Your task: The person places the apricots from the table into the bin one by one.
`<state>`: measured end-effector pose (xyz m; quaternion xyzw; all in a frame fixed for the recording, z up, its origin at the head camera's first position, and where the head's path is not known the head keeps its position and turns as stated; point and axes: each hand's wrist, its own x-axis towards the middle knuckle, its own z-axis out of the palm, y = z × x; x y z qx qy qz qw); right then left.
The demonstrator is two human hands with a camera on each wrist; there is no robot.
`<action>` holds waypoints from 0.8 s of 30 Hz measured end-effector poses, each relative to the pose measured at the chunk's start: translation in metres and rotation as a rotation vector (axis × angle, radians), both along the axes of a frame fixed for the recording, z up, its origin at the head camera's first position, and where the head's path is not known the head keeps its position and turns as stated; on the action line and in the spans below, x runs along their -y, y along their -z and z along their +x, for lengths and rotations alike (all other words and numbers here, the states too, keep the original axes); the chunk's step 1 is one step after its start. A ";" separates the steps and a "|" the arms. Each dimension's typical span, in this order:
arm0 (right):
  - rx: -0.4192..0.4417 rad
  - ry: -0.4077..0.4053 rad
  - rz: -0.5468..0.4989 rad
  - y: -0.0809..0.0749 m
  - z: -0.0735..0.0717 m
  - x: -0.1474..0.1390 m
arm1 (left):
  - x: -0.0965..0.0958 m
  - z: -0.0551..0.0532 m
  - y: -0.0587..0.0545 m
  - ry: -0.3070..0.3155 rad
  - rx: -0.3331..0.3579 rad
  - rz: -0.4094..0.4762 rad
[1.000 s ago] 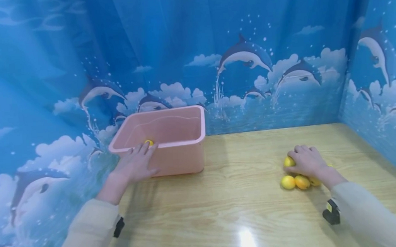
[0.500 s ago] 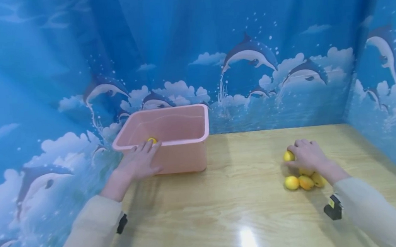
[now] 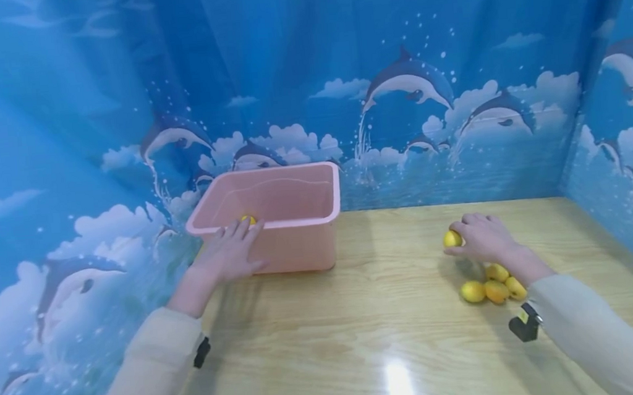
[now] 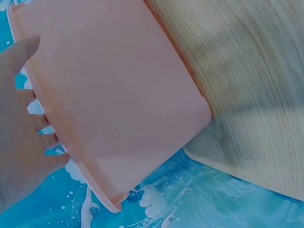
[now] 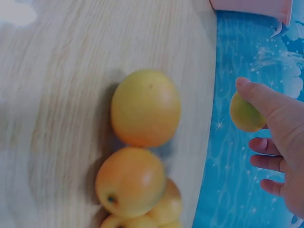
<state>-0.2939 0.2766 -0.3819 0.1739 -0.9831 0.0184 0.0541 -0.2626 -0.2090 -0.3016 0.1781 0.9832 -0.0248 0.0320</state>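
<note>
- Fruit pile: on table, approx 6 o'c of R hand.
- R hand: pinches held fruit, clear of pile.
- L hand: nearer tub, fingers spread over near rim.
- Tub: 9–10 o'c from R hand, long axis approx 9–3; yellow fruit inside.

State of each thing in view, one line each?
Pink bin: upright, open-topped
Yellow piece in bin: mostly hidden
Left hand: spread, at the bin's near rim
Right hand: pinching a fruit
Held fruit: off the table
Four other fruits: clustered, resting on table
</note>
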 end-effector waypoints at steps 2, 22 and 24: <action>-0.018 -0.015 0.005 -0.003 -0.002 0.004 | 0.000 -0.001 0.000 -0.007 0.006 0.011; -0.092 -0.142 -0.001 -0.059 -0.023 0.068 | 0.004 -0.002 0.000 0.018 0.013 0.034; -0.101 -0.151 -0.002 -0.064 -0.025 0.074 | 0.003 -0.002 0.002 0.008 0.021 0.041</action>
